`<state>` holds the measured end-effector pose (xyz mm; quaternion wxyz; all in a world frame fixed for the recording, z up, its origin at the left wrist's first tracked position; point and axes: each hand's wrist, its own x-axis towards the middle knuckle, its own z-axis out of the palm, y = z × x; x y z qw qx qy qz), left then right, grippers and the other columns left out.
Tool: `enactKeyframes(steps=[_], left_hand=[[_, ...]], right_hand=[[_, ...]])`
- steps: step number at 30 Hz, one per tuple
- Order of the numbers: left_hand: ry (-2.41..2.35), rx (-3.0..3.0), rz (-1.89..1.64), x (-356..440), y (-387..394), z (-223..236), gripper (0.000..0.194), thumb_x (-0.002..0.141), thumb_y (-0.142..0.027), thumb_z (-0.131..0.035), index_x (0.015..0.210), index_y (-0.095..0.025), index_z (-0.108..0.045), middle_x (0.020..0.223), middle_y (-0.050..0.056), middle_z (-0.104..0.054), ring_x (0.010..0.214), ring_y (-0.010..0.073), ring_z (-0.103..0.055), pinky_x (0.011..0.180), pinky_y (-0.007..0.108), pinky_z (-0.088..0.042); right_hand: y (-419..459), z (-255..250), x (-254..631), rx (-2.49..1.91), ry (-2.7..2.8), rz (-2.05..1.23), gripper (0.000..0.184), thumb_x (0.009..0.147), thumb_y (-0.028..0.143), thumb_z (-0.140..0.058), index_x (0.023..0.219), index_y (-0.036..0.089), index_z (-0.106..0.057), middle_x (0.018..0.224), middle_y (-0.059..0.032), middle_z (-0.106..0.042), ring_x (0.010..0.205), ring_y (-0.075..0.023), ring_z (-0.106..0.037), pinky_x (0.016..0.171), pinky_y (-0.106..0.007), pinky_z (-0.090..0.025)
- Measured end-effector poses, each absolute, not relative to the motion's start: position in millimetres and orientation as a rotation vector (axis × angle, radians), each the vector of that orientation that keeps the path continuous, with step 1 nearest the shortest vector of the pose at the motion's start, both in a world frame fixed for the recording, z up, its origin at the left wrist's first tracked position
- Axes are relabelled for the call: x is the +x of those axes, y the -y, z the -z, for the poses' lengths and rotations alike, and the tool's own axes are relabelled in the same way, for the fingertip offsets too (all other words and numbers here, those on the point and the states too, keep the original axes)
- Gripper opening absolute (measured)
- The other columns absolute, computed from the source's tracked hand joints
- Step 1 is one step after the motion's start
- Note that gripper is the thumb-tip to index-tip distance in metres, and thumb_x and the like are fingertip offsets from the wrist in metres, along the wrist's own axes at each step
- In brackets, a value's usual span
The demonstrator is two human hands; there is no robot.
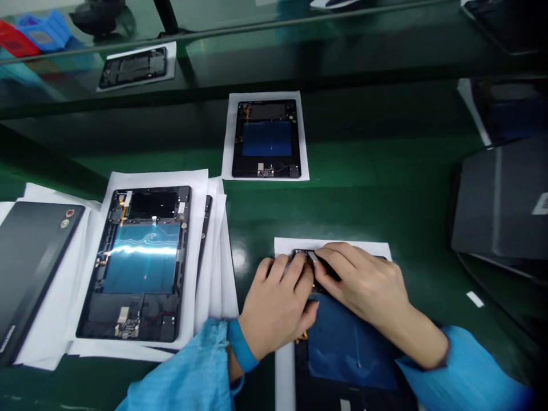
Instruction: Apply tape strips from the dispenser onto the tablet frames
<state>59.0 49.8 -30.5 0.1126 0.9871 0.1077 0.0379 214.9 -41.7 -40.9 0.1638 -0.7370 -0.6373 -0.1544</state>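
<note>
An opened tablet [351,348], its back off and a blue-filmed battery inside, lies on a white sheet [285,374] below my hands. My left hand [276,305] rests on its upper left corner, fingers bent and slightly apart, thumb away from them. Between thumb and fingertips, my right hand [363,279] pinches a small white strip [313,258] at the tablet's top edge. Both hands' fingertips meet closely there, hiding the parts beneath. A blue band [242,345] circles my left wrist.
Another opened tablet [141,257] lies on stacked white sheets at left, beside a dark back cover [36,268]. A further opened tablet [268,137] is at the back. A grey box-like object [500,200] and a white scrap [475,299] are at right. A glass shelf [274,25] spans the top.
</note>
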Motion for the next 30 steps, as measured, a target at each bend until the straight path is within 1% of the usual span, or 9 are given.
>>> enactKeyframes(steps=[10,13,17,19,21,24,26,28,30], left_hand=[[-0.388,2.853,-0.2,60.2,-47.7,31.6,0.045,0.083,-0.037,-0.057,0.119,-0.01,-0.055,0.13,0.012,-0.054,0.114,0.0288,-0.047,0.099,0.042,-0.038],[-0.4,2.842,-0.219,60.3,-47.4,32.4,0.044,0.082,-0.036,-0.058,0.118,-0.01,-0.056,0.127,0.013,-0.055,0.115,0.029,-0.047,0.099,0.042,-0.038],[-0.404,2.84,-0.225,59.5,-47.3,32.6,0.047,0.085,-0.036,-0.054,0.124,-0.011,-0.052,0.128,0.012,-0.055,0.115,0.0289,-0.047,0.099,0.042,-0.037],[-0.408,2.841,-0.217,58.5,-47.0,32.1,0.047,0.085,-0.037,-0.054,0.125,-0.011,-0.052,0.127,0.012,-0.054,0.114,0.0288,-0.047,0.098,0.042,-0.038],[-0.411,2.845,-0.211,57.2,-46.3,31.8,0.047,0.086,-0.038,-0.054,0.124,-0.011,-0.052,0.127,0.012,-0.053,0.114,0.0283,-0.047,0.098,0.041,-0.038],[-0.421,2.858,-0.225,55.1,-45.2,32.0,0.044,0.087,-0.039,-0.051,0.121,-0.013,-0.054,0.125,0.011,-0.053,0.113,0.0275,-0.048,0.097,0.041,-0.038],[-0.422,2.872,-0.24,53.6,-44.9,33.0,0.042,0.086,-0.039,-0.052,0.12,-0.013,-0.054,0.125,0.011,-0.053,0.112,0.0272,-0.047,0.097,0.04,-0.038],[-0.42,2.878,-0.259,52.2,-45.2,34.7,0.043,0.085,-0.04,-0.054,0.119,-0.014,-0.055,0.125,0.01,-0.053,0.112,0.0268,-0.047,0.097,0.04,-0.039],[-0.426,2.87,-0.27,51.1,-46.1,36.9,0.045,0.084,-0.041,-0.055,0.119,-0.014,-0.055,0.126,0.01,-0.053,0.112,0.0267,-0.047,0.098,0.04,-0.039]], right_hand=[[40.4,38.7,213.2,-2.11,1.886,0.403,0.013,0.088,0.021,-0.054,0.087,0.019,-0.066,0.086,0.0003,-0.067,0.072,-0.0125,-0.058,0.057,-0.027,-0.035],[40.4,34.4,206.7,-2.155,1.996,0.389,0.016,0.087,0.018,-0.052,0.09,0.017,-0.068,0.092,-0.0038,-0.067,0.075,-0.0152,-0.058,0.06,-0.028,-0.038],[49.7,30.0,197.8,-2.24,2.164,0.352,0.027,0.081,0.012,-0.051,0.102,0.011,-0.067,0.102,-0.0113,-0.065,0.08,-0.0203,-0.058,0.065,-0.031,-0.045],[55.6,27.8,202.1,-2.181,2.183,0.253,0.03,0.082,0.012,-0.048,0.105,0.013,-0.066,0.107,-0.0106,-0.064,0.085,-0.0206,-0.058,0.069,-0.031,-0.047],[52.5,22.8,213.0,-2.077,2.161,0.1,0.029,0.087,0.017,-0.044,0.105,0.019,-0.066,0.108,-0.0065,-0.065,0.09,-0.018,-0.059,0.072,-0.029,-0.048],[14.6,9.2,229.9,-2.116,2.129,0.022,0.029,0.095,0.027,-0.039,0.1,0.022,-0.067,0.105,-0.0039,-0.065,0.09,-0.0159,-0.06,0.074,-0.027,-0.048],[-32.1,0.2,234.2,-2.301,2.154,0.08,0.03,0.096,0.03,-0.038,0.105,0.018,-0.064,0.108,-0.0086,-0.064,0.093,-0.0197,-0.06,0.074,-0.031,-0.048],[-84.8,-4.7,233.1,-2.336,2.188,0.089,0.026,0.093,0.028,-0.046,0.107,0.013,-0.063,0.109,-0.013,-0.062,0.097,-0.0234,-0.059,0.074,-0.033,-0.049],[-131.7,-4.3,229.8,-2.314,2.262,0.037,0.024,0.091,0.029,-0.052,0.106,0.013,-0.061,0.106,-0.0107,-0.062,0.096,-0.0211,-0.059,0.076,-0.033,-0.05]])
